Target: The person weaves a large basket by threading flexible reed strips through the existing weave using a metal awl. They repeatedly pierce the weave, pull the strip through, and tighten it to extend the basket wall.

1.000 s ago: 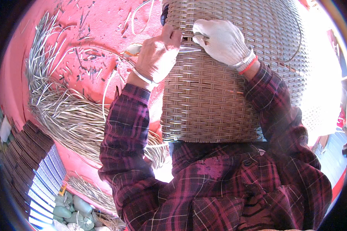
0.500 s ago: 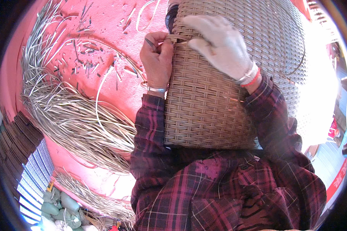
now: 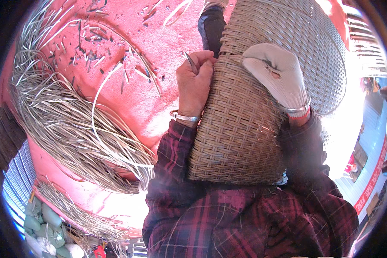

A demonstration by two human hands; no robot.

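My bare left hand [image 3: 195, 86] is closed at the left edge of a brown woven wicker piece [image 3: 234, 129]. A small pointed metal tool [image 3: 190, 62] sticks out between its thumb and fingers, and the fingertips touch the edge of the weave. My right hand [image 3: 284, 77], in a white knit glove with a hole near the palm, is closed over the upper part of the weave. Whether its curled fingers pinch a strand is hidden. The wicker piece lies across my lap and reaches away from me.
A thick bundle of long tan weaving strips [image 3: 77, 124] lies on the pink ground sheet [image 3: 159, 116] at left. Cut scraps [image 3: 96, 34] are scattered beyond it. A dark-clothed leg [image 3: 211, 30] shows past the wicker's far left edge. Greenish bags [image 3: 45, 228] sit at lower left.
The wicker piece has shifted to the right in view, and both hands sit lower and further right. My gloved right hand, its fingers stretched before, is now closed. The strand between the hands no longer shows.
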